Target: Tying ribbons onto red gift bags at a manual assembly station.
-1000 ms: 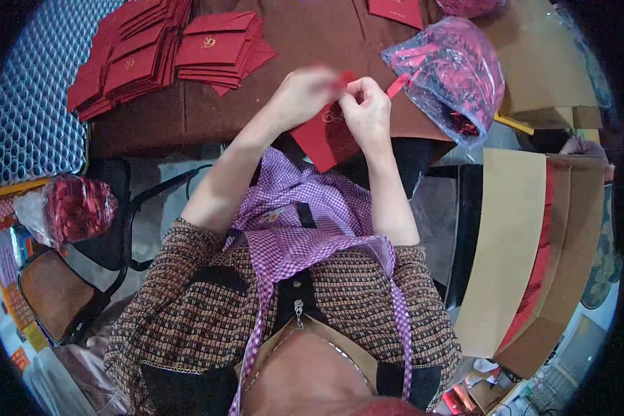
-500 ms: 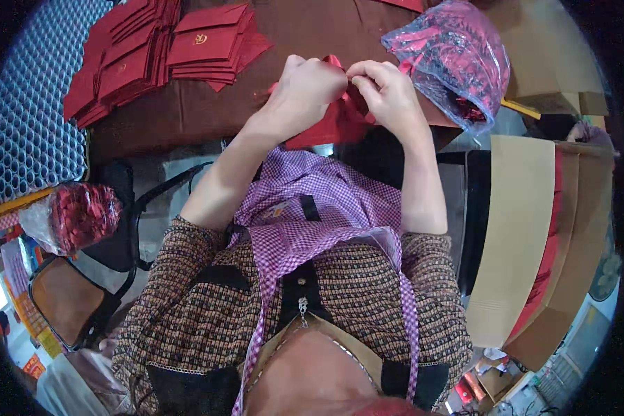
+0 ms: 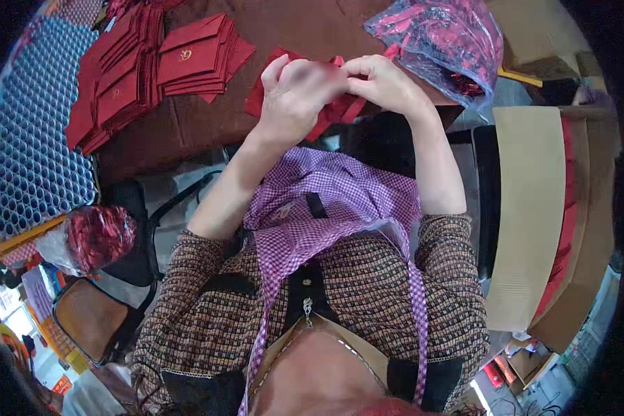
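My left hand and my right hand meet above the near edge of the brown-covered table. Both are closed, fingertips together on a shiny red ribbon. A smear hides the left fingertips in part. Under the hands lies a flat red paper envelope or pouch, mostly covered by my left hand. Left of it are a neat stack of red envelopes with a gold emblem and a larger fanned pile of the same envelopes.
A clear plastic bag of red ribbon pieces rests on the table's right. An open cardboard box with red contents stands at my right. To the left are a rack of blue-grey tubes, a wrapped red bundle and a chair.
Both hands stay together on the ribbon but have shifted slightly. More of the red envelope or pouch shows left of my left hand. The whole view has tilted a little.
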Available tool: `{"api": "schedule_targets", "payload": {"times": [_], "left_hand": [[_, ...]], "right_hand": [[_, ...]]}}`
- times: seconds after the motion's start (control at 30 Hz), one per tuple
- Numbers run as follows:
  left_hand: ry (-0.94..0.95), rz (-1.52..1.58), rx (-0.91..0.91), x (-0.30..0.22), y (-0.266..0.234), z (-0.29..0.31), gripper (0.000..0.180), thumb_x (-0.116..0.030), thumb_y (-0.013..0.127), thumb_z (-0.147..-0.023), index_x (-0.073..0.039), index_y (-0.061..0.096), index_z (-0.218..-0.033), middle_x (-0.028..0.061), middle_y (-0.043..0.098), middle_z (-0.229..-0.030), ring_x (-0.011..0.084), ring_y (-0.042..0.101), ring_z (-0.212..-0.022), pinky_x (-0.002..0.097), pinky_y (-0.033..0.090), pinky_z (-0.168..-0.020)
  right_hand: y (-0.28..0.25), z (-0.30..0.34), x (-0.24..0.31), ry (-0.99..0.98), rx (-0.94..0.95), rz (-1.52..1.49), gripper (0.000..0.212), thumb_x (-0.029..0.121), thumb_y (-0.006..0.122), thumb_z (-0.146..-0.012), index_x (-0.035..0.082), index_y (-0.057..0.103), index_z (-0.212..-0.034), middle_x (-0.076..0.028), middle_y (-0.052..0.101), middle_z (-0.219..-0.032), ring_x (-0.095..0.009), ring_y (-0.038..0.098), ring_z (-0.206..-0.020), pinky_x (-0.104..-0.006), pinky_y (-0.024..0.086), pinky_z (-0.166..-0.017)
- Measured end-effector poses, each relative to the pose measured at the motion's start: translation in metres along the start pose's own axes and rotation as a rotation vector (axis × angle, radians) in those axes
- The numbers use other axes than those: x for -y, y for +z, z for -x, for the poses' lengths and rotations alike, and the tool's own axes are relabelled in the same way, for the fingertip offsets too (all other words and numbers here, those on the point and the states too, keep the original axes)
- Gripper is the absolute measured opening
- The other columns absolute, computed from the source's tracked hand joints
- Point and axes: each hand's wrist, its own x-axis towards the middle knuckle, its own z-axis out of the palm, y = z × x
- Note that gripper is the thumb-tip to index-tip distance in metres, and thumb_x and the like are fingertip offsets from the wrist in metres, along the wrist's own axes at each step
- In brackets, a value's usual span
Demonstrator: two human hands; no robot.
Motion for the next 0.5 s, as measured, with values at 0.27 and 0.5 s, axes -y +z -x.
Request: {"api": "schedule_targets", "payload": {"times": [0.27, 0.5], "left_hand": [[-0.059, 0.069, 0.086, 0.009, 0.001, -0.001, 0.017, -0.013, 0.062, -0.072, -0.013, 0.065, -0.089, -0.0024, 0.061, -0.09, 0.0179, 0.053, -0.096, 0.0449, 0.027, -0.1], [-0.076, 0.047, 0.177, 0.02, -0.003, -0.009, 0.018, -0.019, 0.068, -0.074, -0.013, 0.064, -0.09, -0.0003, 0.06, -0.096, 0.0205, 0.051, -0.104, 0.049, 0.028, -0.1]], "right_hand": [[0.009, -0.003, -0.014, 0.019, 0.036, -0.262, 0.018, 0.013, 0.063, -0.085, -0.001, 0.066, -0.096, -0.004, 0.067, -0.085, -0.009, 0.06, -0.081, -0.0252, 0.049, -0.074], [0.021, -0.005, -0.032, 0.049, -0.006, -0.365, 0.014, 0.011, 0.062, -0.085, 0.0, 0.066, -0.092, -0.001, 0.065, -0.083, -0.008, 0.058, -0.08, -0.0233, 0.046, -0.074]]}}
